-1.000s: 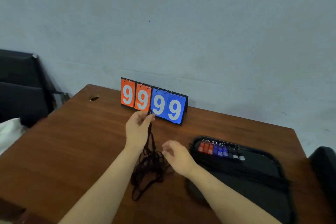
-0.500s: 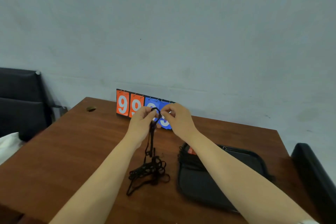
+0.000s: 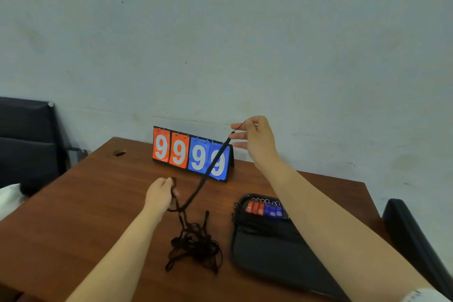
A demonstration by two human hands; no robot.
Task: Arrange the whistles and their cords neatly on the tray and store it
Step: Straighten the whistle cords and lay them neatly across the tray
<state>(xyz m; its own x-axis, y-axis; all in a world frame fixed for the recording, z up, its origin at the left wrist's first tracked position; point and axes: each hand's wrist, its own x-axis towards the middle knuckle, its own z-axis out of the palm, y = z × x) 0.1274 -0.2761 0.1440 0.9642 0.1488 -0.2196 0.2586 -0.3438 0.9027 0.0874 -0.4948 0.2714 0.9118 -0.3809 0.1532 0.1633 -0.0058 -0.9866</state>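
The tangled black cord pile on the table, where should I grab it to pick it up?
Grab the tangled pile of thin black cords by the loop sticking up at its far side, coming from above. That strand stands free of the knot, so fingers can pinch it. The flat middle would likely just bunch up.

Wall (image 3: 245, 32): pale blue-grey, matte, fills the top half of the view. Small dark specks and faint scuffs, a lighter horizontal smear low down near table level. Light is flat and even, no hard shadows, source not visible.

Table (image 3: 73, 203): reddish-brown wood grain, back edge close to the wall. Round cable hole (image 3: 119, 153) near the far left corner.

Left chair (image 3: 24, 142): dark, padded back, at the left edge, next to the table's left side. White cloth (image 3: 9, 198) in front of it, partly cut off.

Right chair (image 3: 416, 240): dark, curved edge only, at the table's right side.
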